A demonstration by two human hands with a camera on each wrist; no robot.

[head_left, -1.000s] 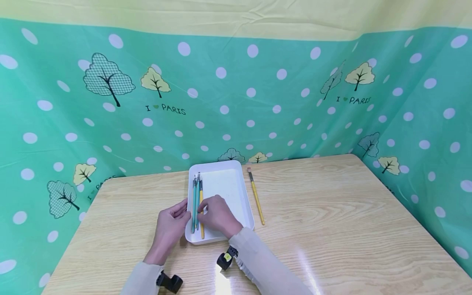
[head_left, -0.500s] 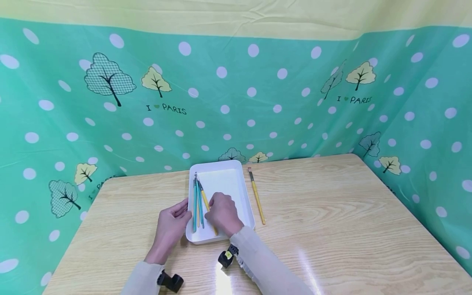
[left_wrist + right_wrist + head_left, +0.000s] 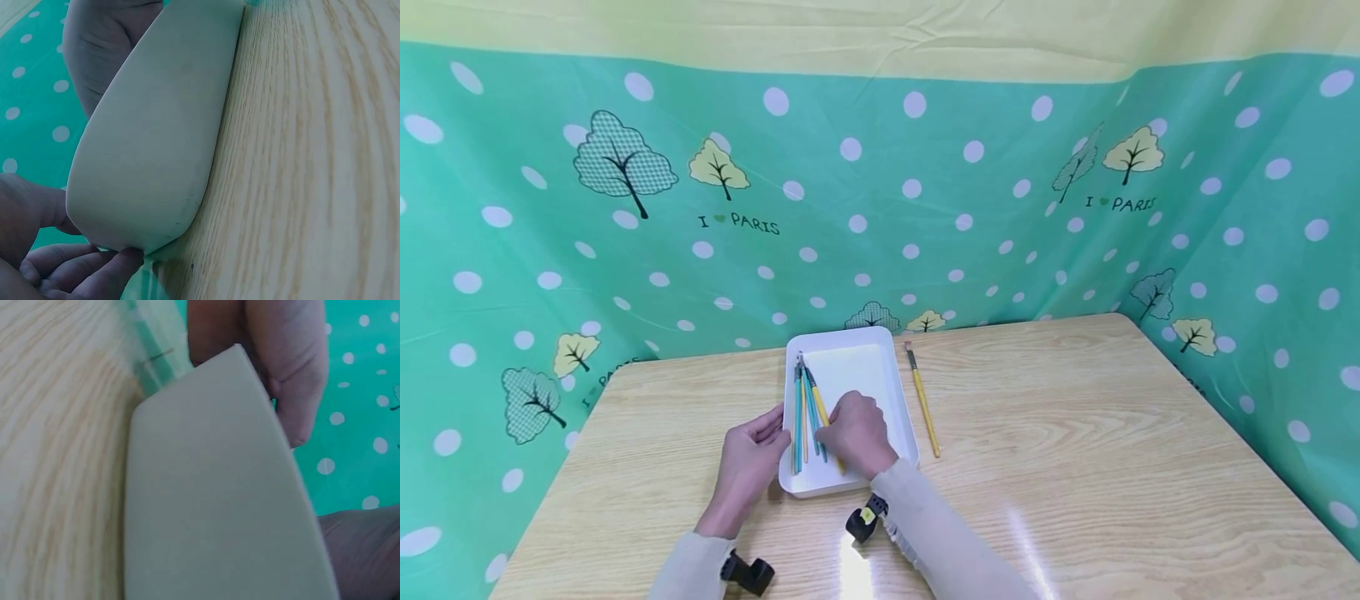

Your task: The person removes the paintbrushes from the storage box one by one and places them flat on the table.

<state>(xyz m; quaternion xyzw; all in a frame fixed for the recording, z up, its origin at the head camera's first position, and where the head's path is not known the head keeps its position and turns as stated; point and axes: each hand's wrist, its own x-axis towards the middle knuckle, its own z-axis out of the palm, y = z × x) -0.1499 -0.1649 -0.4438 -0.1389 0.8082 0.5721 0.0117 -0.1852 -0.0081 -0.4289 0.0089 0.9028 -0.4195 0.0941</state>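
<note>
A shallow white tray (image 3: pixel 865 367) lies on the table. My left hand (image 3: pixel 747 458) grips its left edge; in the left wrist view the thumb and fingers of that hand (image 3: pixel 75 269) meet the tray wall (image 3: pixel 156 125) at its end. Inside the tray, my right hand (image 3: pixel 856 433) curls its fingers over a yellow paintbrush (image 3: pixel 818 402), the handle end showing below the fingers. Left of that brush lie several teal paintbrushes (image 3: pixel 798 417) and a thin yellowish handle (image 3: pixel 806 433), bristles toward the back. The right wrist view shows mostly the outer tray wall (image 3: pixel 206 481), hiding the brushes.
Another yellow paintbrush (image 3: pixel 922 408) lies on the table right of the tray. Wooden table (image 3: pixel 1075 433) extends to both sides. A green dotted curtain (image 3: pixel 970 250) hangs behind the table and along its sides.
My right hand has shifted slightly right, and the yellow paintbrush has swung right at its handle end. The teal brushes have fanned apart. My left hand stays on the tray edge.
</note>
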